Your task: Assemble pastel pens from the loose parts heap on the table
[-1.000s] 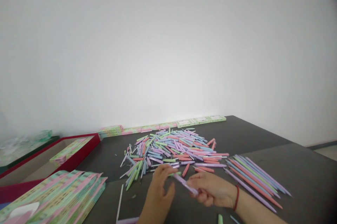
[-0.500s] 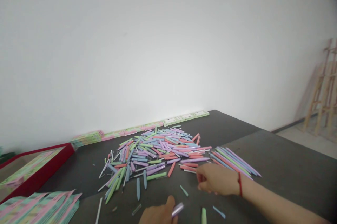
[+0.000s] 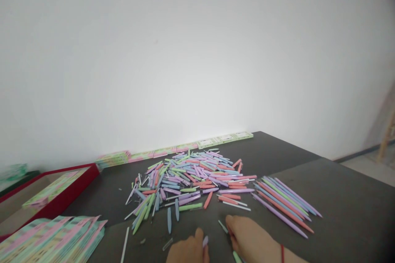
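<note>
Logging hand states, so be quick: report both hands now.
Left hand: closed, holding a purple pen part.
Right hand: curled by a small green piece; whether it holds anything cannot be told.

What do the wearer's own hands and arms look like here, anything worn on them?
Both the left hand and the right hand are ungloved. A thin red band circles the right wrist, and no sleeve shows on the bit of right forearm in view. The left wrist is outside the picture.
</note>
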Demonstrator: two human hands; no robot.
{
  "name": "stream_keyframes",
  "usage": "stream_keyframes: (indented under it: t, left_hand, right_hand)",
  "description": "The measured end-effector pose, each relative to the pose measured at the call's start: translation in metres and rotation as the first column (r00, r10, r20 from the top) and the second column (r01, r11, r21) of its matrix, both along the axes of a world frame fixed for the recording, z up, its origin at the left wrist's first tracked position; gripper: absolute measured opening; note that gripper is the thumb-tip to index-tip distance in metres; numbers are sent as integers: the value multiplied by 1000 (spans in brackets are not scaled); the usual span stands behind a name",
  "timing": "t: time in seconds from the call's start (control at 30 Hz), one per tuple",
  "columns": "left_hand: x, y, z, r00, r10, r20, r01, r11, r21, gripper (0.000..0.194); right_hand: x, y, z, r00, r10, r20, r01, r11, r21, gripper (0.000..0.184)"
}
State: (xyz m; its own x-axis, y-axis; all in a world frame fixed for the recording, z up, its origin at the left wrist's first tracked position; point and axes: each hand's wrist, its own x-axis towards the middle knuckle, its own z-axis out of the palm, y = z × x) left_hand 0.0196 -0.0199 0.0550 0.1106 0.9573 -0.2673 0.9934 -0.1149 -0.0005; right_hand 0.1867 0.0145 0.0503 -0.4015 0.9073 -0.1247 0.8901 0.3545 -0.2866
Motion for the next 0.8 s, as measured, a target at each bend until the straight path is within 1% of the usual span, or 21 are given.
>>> stream_keyframes:
  t: [0.1,0.2,0.23,0.27,0.33,0.37,0.4,0.43,0.5,0.63,0.7,0.8]
  left_hand:
    - [0,1,0,1000,1,18,-1,1000,18,26]
    - [0,2,-1,999,9,33,-10,1000,28,25]
    - [0,3,-2,999,11,38,-12,999,31,25]
    - [0,3,-3,999,13,41,-14,999,36,26]
    - [-1,4,-4,999,13,38,-15,999,52,28]
    - [-1,4,-5,999,7,36,-9,998,59,29]
    - [-2,3,-5,999,-2,32,0,998,70,30]
    - [-3,3,-6,999,-16,29,13,997,81,31]
    - [-4,1,-8,999,-44,23,41,993,113,31]
    - [-7,-4,-9,997,-53,50,45,988,147,27]
    - [-7,-5,-9,997,-52,65,42,987,152,23]
    - [-6,-3,-8,997,-48,56,39,988,152,23]
  right_hand:
    - [-13,8,6,995,34,-91,-34,999,0,21]
    - [-2,7,16,984,19,-175,-21,1000,-11,18]
    - [6,3,20,981,-4,-193,-7,999,-52,17]
    - [15,-2,24,980,-30,-195,4,991,-131,17]
    - [34,-14,27,983,-84,-161,35,959,-281,19]
    - [41,-20,27,984,-101,-146,46,941,-336,18]
    - [46,-26,25,985,-108,-133,55,934,-353,17]
    - [49,-31,22,987,-108,-121,61,937,-345,16]
    - [49,-35,11,991,-81,-103,49,959,-278,17]
    - [30,-28,-10,997,30,-65,-36,995,-97,17]
    - [16,-22,-13,997,71,-28,-72,997,-24,17]
    - [-3,-15,-10,995,96,4,-96,995,20,16]
